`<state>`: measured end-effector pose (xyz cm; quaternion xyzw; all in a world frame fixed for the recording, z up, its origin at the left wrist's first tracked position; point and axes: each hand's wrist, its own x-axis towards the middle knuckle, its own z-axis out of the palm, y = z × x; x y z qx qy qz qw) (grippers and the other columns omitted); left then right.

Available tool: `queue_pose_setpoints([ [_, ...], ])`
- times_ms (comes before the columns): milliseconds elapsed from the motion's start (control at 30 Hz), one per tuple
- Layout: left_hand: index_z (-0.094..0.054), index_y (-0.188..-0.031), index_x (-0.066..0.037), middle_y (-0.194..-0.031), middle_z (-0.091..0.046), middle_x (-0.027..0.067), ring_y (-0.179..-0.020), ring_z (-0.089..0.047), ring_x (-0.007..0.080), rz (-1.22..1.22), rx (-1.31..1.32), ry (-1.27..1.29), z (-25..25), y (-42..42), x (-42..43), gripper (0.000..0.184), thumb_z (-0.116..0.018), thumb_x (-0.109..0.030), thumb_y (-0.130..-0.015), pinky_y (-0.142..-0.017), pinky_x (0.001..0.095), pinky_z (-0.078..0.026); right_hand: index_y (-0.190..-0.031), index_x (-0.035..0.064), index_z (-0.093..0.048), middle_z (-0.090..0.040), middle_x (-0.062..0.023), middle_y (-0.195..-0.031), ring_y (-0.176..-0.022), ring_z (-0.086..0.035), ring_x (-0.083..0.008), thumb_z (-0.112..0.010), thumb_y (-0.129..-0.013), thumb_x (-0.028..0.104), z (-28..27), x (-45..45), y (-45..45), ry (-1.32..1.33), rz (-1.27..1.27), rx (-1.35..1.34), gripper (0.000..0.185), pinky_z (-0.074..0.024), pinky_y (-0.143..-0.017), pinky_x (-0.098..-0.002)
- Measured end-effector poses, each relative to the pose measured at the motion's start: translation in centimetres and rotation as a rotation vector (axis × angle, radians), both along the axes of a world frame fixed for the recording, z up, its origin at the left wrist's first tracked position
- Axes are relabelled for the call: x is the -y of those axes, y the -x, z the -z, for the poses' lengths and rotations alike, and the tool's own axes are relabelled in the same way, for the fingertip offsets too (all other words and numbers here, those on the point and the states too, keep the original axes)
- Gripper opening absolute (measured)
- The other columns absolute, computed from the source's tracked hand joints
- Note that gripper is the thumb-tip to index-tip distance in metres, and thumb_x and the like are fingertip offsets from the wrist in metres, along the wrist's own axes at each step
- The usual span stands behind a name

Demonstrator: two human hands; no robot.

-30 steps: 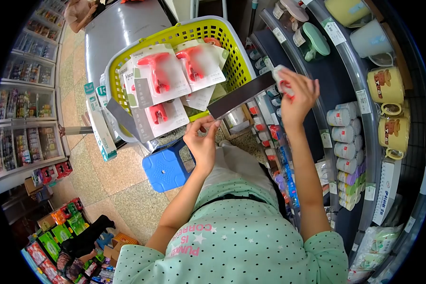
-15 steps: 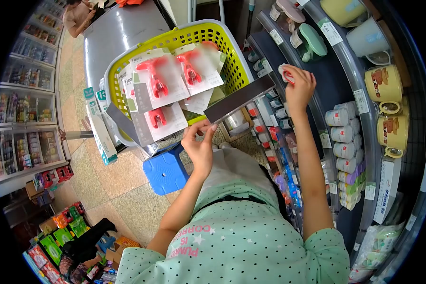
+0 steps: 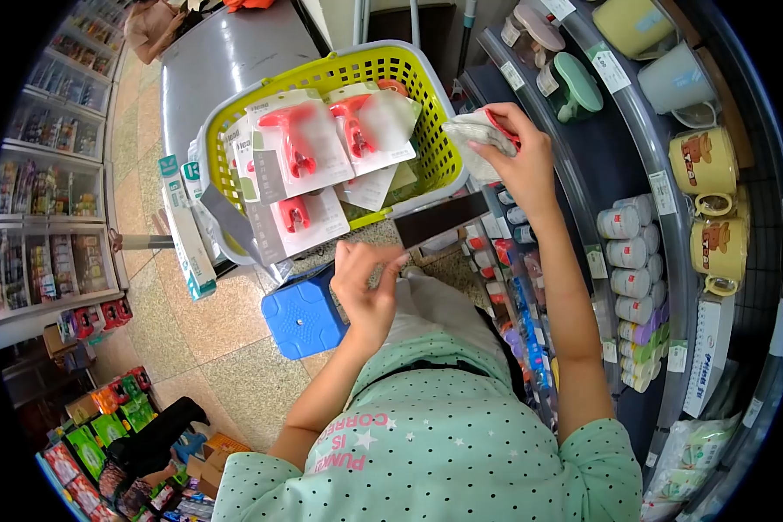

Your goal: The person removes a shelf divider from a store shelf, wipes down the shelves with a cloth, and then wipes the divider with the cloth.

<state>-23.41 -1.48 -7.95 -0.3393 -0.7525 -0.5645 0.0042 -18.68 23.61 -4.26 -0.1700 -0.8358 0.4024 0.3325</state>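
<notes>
My left hand is closed in a pinch, thumb and index finger meeting at the lower end of a flat dark strip. Raised beside the basket's right rim, my right hand grips a crumpled whitish, soft-looking item with a red edge. The yellow-green basket has a grey rim and holds several carded packs; red clips or hooks show on them. One pack overhangs the near rim.
A blue stool stands below the basket. Shelves with yellow mugs, rolled goods and a green container line the right. A grey counter lies behind the basket. Another person is at top left.
My right hand has moved left and slightly down toward the basket, with more of the whitish item showing. The dark strip has shifted down and right and now looks shorter; my left hand moved slightly.
</notes>
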Motion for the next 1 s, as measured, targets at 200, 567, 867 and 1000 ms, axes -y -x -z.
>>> queue_pose_setpoints([
  [200, -0.072, -0.082, -0.009, -0.07, -0.055, 0.0024, -0.07, -0.044, 0.0225, 0.112, -0.186, 0.139, -1.9, -0.7, 0.6, 0.019, -0.078, 0.003, -0.068, -0.065, 0.0349, -0.034, -0.118, 0.0037, -0.055, -0.072, -0.0156, -0.092, -0.083, -0.071, -0.0214, -0.076, -0.084, 0.014, 1.8, 0.6, 1.3, 0.053, 0.078, 0.233, 0.04, -0.0536, -0.075, -0.0338],
  [567, -0.072, -0.083, -0.009, -0.068, -0.053, 0.003, -0.069, -0.044, 0.0231, 0.19, -0.178, 0.137, -2.3, -1.0, 0.4, 0.018, -0.078, 0.001, -0.069, -0.065, 0.0349, -0.032, -0.122, 0.0062, -0.064, -0.064, -0.0157, -0.109, -0.082, -0.066, -0.0252, -0.07, -0.09, 0.028, 4.2, 0.5, 1.4, -0.009, 0.111, 0.252, 0.038, -0.052, -0.076, -0.0328],
  [867, -0.071, -0.083, -0.008, -0.069, -0.051, 0.0032, -0.069, -0.044, 0.0239, 0.209, -0.181, 0.099, -2.2, -1.1, 0.7, 0.018, -0.074, 0.002, -0.069, -0.064, 0.036, -0.033, -0.122, 0.0076, -0.065, -0.061, -0.0106, -0.111, -0.093, -0.062, -0.0216, -0.071, -0.089, 0.026, 3.4, 2.0, -0.2, -0.118, 0.16, 0.26, 0.038, -0.0505, -0.08, -0.0342],
  [1000, -0.071, -0.084, -0.009, -0.069, -0.05, 0.0028, -0.07, -0.044, 0.0241, 0.208, -0.173, 0.089, -2.7, -1.0, 1.0, 0.019, -0.072, 0.002, -0.069, -0.063, 0.0366, -0.032, -0.119, 0.0061, -0.066, -0.064, -0.0115, -0.115, -0.101, -0.062, -0.0278, -0.073, -0.087, 0.02, -1.1, 5.4, -2.6, 0.162, 0.053, 0.213, 0.036, -0.0488, -0.091, -0.039],
])
